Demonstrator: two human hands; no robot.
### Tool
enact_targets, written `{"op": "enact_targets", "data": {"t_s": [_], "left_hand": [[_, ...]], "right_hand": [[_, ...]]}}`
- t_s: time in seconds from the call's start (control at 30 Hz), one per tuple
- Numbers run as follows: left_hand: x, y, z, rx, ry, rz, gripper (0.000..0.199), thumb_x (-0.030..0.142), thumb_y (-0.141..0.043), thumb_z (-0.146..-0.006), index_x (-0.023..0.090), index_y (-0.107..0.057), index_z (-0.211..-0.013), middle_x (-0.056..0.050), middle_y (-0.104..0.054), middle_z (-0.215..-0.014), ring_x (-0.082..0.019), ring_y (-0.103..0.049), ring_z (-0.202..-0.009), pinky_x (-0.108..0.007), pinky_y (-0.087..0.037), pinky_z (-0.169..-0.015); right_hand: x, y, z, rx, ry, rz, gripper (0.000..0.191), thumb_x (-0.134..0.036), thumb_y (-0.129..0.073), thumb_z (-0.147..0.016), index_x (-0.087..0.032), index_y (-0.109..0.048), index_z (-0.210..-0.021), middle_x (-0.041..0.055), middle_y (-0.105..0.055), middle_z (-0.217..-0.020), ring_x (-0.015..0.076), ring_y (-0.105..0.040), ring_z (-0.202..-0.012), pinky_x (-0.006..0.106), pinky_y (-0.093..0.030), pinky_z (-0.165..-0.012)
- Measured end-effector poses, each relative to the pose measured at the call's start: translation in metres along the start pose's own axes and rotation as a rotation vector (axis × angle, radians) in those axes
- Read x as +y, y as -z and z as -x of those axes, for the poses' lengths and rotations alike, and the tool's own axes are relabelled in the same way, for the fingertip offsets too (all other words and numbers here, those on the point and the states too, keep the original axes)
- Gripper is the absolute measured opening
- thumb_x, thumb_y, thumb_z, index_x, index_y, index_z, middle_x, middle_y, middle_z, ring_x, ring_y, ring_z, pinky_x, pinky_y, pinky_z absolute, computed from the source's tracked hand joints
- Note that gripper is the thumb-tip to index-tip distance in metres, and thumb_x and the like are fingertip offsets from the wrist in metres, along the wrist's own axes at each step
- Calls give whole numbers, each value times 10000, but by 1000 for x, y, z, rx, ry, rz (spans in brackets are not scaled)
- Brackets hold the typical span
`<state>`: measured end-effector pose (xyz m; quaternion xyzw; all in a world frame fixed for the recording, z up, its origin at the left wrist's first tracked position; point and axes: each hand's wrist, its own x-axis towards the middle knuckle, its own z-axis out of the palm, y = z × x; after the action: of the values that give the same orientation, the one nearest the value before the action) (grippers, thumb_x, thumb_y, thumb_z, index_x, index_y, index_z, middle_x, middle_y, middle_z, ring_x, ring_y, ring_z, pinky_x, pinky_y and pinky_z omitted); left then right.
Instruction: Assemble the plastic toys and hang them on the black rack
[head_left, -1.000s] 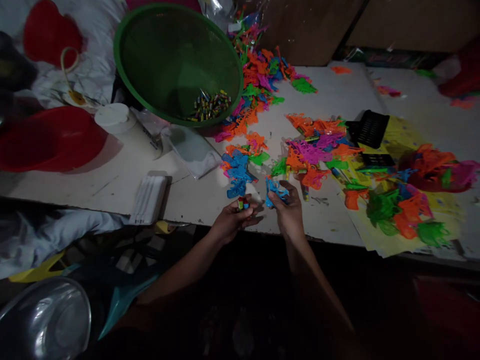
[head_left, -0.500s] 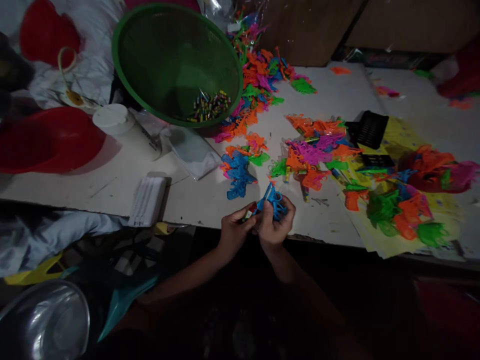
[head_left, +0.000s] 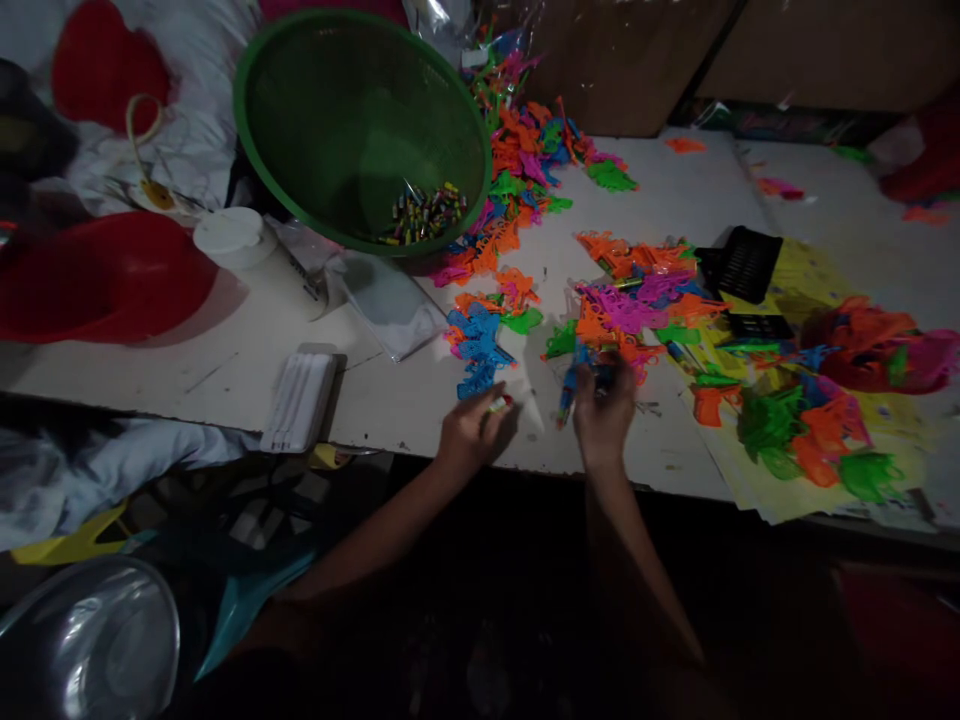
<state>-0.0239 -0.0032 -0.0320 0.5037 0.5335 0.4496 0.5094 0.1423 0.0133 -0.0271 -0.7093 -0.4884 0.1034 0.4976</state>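
Note:
My left hand [head_left: 474, 430] is at the table's front edge, its fingers closed on a small cylinder [head_left: 499, 403] with a red end. Just beyond it lies a stack of blue toy guns [head_left: 478, 350]. To the right, my right hand [head_left: 604, 410] is over the near side of a mixed heap of orange, pink and green toy guns [head_left: 619, 305]. A blue toy gun [head_left: 568, 390] with a small cylinder shows at its fingers. Motion blur and shadow hide whether those fingers grip it.
A green basket [head_left: 360, 130] with several small cylinders stands at the back. A white block [head_left: 300, 400] and a white bottle [head_left: 259, 255] are at the left. More toy guns lie on yellow sheets [head_left: 892, 400] at the right, near a black slotted tray [head_left: 742, 262].
My hands have moved apart. My right hand went right and forward with the blue toy gun to the mixed heap, while my left hand kept the small cylinder and shifted slightly.

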Motion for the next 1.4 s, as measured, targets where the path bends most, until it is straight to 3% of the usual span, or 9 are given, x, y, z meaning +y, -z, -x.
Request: {"op": "enact_targets", "data": {"t_s": [0.1,0.2,0.33,0.43,0.53,0.73,0.9,1.13,1.4], "left_hand": [[-16,10,-20,147,-10,-74,268,129,-645,-664,229,-671,-912,-77,-565,-1130,-248,-320,-1229,-362,-206,-1049],[-25,13,-24,170,7,-71,283,91,-643,-650,217,-671,-902,-103,-548,-1088,-261,-325,-1208,-352,-257,-1012],[-15,13,-8,69,57,6,208,178,-670,-662,213,-665,-867,-78,-578,-953,-212,-478,-1014,-296,-366,-893],[0,12,4,-102,294,257,219,366,-606,-731,182,-617,-849,-41,-590,-809,-134,-541,-714,-241,-431,-651],[10,6,9,-322,497,491,352,469,-586,-720,162,-559,-890,-11,-580,-703,-91,-522,-546,-208,-401,-523],[19,3,8,-212,216,165,419,457,-514,-776,176,-487,-1085,-6,-614,-668,-106,-547,-535,-213,-412,-531],[25,7,18,-296,114,-96,382,420,-441,-823,230,-450,-1155,71,-498,-480,-93,-450,-371,-199,-347,-442],[26,5,22,-297,-112,-377,316,324,-425,-841,221,-497,-1131,-5,-618,-761,-102,-537,-579,-197,-382,-582],[26,4,20,-330,-131,-419,327,312,-398,-850,191,-488,-1140,-18,-624,-851,-100,-557,-655,-202,-412,-650]], "right_hand": [[9,6,-19,164,138,254,414,-347,-542,-764,-116,-528,-1107,216,-536,-1098,288,-477,-1034,453,-362,-875],[9,-4,-6,-159,230,81,242,-330,-493,-790,-164,-611,-921,118,-619,-924,230,-541,-923,416,-401,-853],[4,-23,27,-324,-91,-387,221,-389,-516,-775,-190,-595,-830,37,-628,-804,144,-576,-704,302,-474,-658],[-3,-28,41,-265,-348,-679,280,-456,-534,-753,-204,-558,-873,14,-618,-797,114,-565,-637,255,-467,-568],[-14,-24,43,-482,-424,-789,303,-481,-543,-742,-206,-579,-862,5,-618,-712,124,-557,-574,257,-456,-499],[-27,-3,27,-353,-306,-691,255,-408,-608,-718,-206,-633,-872,8,-651,-812,152,-603,-734,308,-485,-666],[-38,7,23,-447,-239,-564,232,-367,-649,-687,-203,-632,-851,-12,-638,-754,128,-576,-675,263,-465,-631],[-37,7,26,-431,-276,-525,212,-380,-639,-686,-172,-619,-723,-19,-598,-632,112,-516,-564,249,-426,-560],[-45,12,27,-385,-253,-499,219,-388,-620,-694,-172,-621,-734,-7,-611,-642,112,-520,-566,237,-431,-556]]}}
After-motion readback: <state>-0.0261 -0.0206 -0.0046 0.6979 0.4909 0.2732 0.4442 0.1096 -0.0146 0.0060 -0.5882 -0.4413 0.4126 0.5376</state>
